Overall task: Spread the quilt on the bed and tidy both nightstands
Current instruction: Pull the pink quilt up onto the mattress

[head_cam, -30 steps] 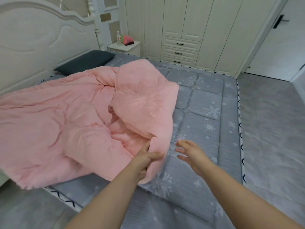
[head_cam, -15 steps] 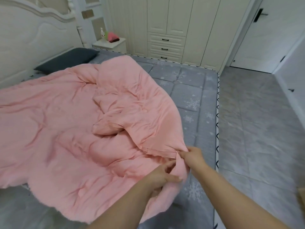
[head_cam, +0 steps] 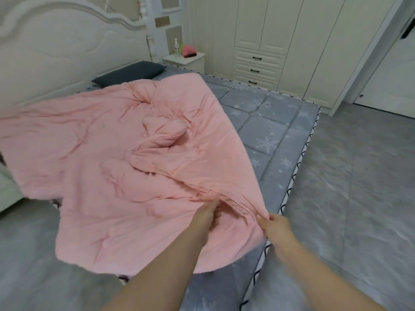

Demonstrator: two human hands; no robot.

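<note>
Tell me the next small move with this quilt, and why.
Probably draw the corner pinched by the right hand toward the bare far side of the mattress; the left hand grips nearby. The pink quilt lies bunched on the near half.

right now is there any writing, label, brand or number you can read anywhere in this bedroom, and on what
None can be read.
The clear bottle on the white nightstand may carry a label, but it is too small and blurred.
The pink quilt, grey snowflake mattress and cream wardrobe drawers show no text.
</note>
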